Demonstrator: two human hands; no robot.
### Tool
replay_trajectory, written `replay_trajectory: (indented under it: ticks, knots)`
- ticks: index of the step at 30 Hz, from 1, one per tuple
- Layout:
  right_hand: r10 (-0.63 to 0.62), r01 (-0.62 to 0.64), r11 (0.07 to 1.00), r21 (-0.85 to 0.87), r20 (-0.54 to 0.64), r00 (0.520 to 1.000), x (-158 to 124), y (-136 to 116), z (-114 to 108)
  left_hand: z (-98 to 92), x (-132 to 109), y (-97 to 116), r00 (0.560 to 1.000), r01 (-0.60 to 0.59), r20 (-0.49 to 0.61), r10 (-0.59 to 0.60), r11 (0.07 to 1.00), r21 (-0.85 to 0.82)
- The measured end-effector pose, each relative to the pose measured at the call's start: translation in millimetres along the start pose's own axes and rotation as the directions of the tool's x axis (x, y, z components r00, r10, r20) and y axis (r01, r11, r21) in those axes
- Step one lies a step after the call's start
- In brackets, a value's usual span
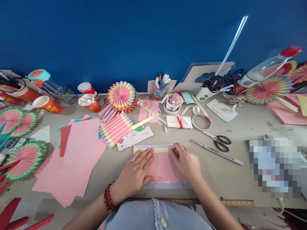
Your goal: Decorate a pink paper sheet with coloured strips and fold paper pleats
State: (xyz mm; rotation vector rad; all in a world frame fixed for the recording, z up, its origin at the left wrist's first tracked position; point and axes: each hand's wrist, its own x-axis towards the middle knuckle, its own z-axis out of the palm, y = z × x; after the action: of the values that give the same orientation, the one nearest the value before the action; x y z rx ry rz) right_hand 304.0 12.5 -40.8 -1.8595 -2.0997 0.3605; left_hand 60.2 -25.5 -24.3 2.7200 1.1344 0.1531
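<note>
A pink sheet of paper lies in front of me, with yellow and lilac strips along its far edge and a lilac strip along the near one. My left hand rests flat on its left part, fingers stretched out. At the far right of the sheet, my right hand has its fingers curled and pressed together at the yellow and lilac edge. Whatever sits between those fingertips is too small to make out. A craft knife and black-handled scissors lie to the right of my right hand.
Loose pink sheets spread out on the left. Beyond my hands are a pleated paper piece, a tape roll and a cup of paper scraps. Folded paper fans and paper cups line the blue wall. A blurred-out device lies right.
</note>
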Motion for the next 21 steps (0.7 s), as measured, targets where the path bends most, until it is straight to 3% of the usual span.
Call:
replay_trajectory:
  ticks: [4,7,13,17,19,21]
  knots:
    - [0.001,-0.001,1.0,-0.005,0.024,1.0,-1.1,0.8,1.3,3.2,-27.0,-17.4,0.995,0.095,-0.034,-0.092,0.993,0.077]
    - [-0.024,0.023,0.999,-0.042,-0.02,1.0,-2.6,0.9,2.9,2.6,-41.0,-24.3,0.992,0.12,-0.06,-0.114,0.987,0.11]
    - [-0.207,0.187,0.971,-0.149,-0.13,0.97,-5.2,-6.6,-1.0,7.0,-43.2,-22.1,0.989,0.135,-0.077,-0.124,0.977,0.165]
    - [-0.44,0.431,0.881,-0.196,-0.003,0.898,-7.3,-18.4,-0.7,10.7,-42.7,-22.5,0.988,0.141,-0.081,-0.128,0.972,0.19]
    - [-0.462,0.465,0.86,-0.209,0.065,0.884,-9.4,-19.3,0.9,10.5,-43.4,-23.2,0.99,0.129,-0.086,-0.114,0.973,0.191]
    - [-0.425,0.436,0.875,-0.21,0.099,0.9,-12.2,-13.7,0.7,9.4,-44.1,-23.6,0.99,0.12,-0.094,-0.104,0.976,0.182]
